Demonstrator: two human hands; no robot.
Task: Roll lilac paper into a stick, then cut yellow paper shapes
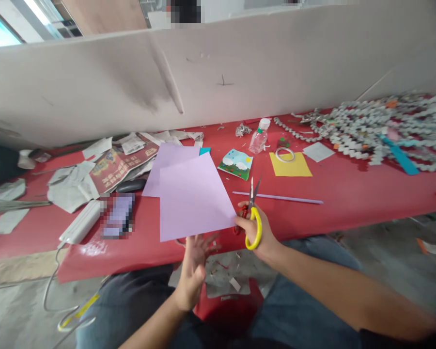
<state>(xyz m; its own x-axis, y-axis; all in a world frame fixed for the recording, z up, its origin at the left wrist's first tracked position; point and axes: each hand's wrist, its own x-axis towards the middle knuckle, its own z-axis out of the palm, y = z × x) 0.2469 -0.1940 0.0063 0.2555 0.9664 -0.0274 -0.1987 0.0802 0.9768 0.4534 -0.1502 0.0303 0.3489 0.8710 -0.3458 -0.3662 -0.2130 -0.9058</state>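
A light purple sheet (196, 198) lies over another purple sheet (176, 155) on the red table. My right hand (257, 232) holds yellow-handled scissors (255, 225), their blades pointing away from me and slightly apart; its fingertips touch the near right corner of the top sheet. Just below the sheet's near edge is my left hand (194, 271), palm up with its fingers spread and slightly blurred, nothing in it. A thin purple strip (278, 197) lies right of the scissor blades. Something red, partly hidden, sits beside my right fingers.
Newspapers (121, 165), a phone (119, 215) and a white power strip (82, 223) lie left. Behind are a painted card (236, 164), a plastic bottle (259, 136), and yellow paper (291, 165) under a tape roll (285, 154). Folded paper chains (378, 128) pile up at right.
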